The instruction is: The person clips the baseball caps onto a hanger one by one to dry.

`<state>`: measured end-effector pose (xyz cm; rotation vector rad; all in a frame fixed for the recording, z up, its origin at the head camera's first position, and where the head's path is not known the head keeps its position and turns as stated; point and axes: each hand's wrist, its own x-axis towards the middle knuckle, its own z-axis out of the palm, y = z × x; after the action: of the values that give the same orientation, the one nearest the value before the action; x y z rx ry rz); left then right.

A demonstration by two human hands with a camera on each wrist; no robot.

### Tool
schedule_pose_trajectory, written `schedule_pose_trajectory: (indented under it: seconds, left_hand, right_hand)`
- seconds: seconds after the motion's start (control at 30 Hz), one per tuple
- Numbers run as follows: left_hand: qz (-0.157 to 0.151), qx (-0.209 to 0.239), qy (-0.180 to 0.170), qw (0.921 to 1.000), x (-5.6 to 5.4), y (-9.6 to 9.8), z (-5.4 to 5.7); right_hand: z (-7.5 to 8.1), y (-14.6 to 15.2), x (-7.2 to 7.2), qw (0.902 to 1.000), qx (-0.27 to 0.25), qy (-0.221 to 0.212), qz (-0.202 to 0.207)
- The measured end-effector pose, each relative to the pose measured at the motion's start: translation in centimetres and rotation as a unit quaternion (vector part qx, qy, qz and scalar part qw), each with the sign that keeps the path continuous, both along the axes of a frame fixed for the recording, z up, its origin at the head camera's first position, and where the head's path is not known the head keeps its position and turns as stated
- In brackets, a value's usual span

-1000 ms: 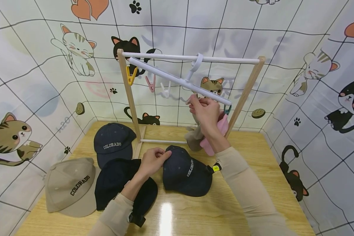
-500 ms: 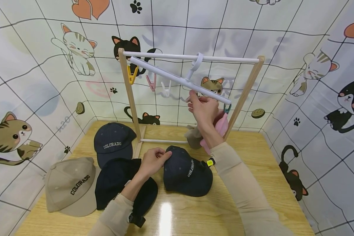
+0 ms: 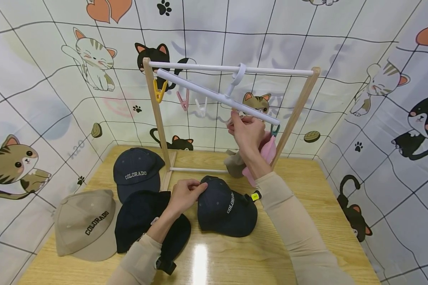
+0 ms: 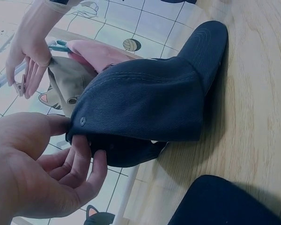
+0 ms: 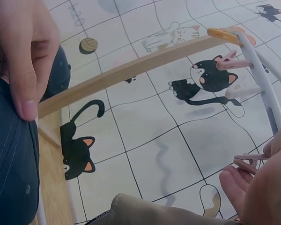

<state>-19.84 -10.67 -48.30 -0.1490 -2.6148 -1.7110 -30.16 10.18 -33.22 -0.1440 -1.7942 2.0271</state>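
Note:
My left hand point(image 3: 185, 194) pinches the edge of a navy cap point(image 3: 217, 206) lettered COLORADO, thumb outside and fingers inside in the left wrist view. The cap stands tilted on the table, brim to the right. My right hand point(image 3: 249, 132) is raised just under the lower right part of a white hanger point(image 3: 199, 93), pinching a pale pinkish clothespin point(image 5: 248, 161). Right below that hand hangs a grey-beige cap point(image 3: 235, 165), partly hidden. Beside it a pink cap point(image 3: 268, 151) hangs under a teal clothespin point(image 3: 275, 130) at the hanger's low end.
The hanger hooks over the white bar point(image 3: 199, 68) of a wooden stand point(image 3: 295, 114). Yellow point(image 3: 159, 92), pink point(image 3: 183, 99) and white point(image 3: 201, 107) clothespins hang on its left part. Another navy cap point(image 3: 137, 170), a beige cap point(image 3: 83, 225) and a black cap point(image 3: 139, 221) lie on the left.
My right hand and forearm have shifted slightly left since a second ago, with hardly any movement in the last half second. My left hand and its navy cap have stayed in place.

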Motion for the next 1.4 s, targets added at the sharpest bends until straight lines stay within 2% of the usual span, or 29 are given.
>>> schedule_pose_trajectory:
  seconds: [0.53,1.03,1.2,1.4]
  left_hand:
    - [0.011,-0.011,0.017,0.9997,0.0,0.3,0.2]
    - [-0.008,0.032,0.038,0.9987,0.2,0.9,0.5]
    - [-0.016,0.051,0.033,0.9980,0.3,1.3,0.9]
    - [-0.022,0.070,0.045,0.9963,0.3,1.6,1.3]
  right_hand:
    - [-0.2,1.0,0.8,0.9987,0.045,0.019,0.015]
    - [-0.3,1.5,1.4,0.9937,0.103,0.041,0.018]
    - [-0.3,2.0,1.5,0.9908,0.129,0.038,0.019]
    - [-0.1,2.5,1.7,0.9871,0.156,0.027,0.025]
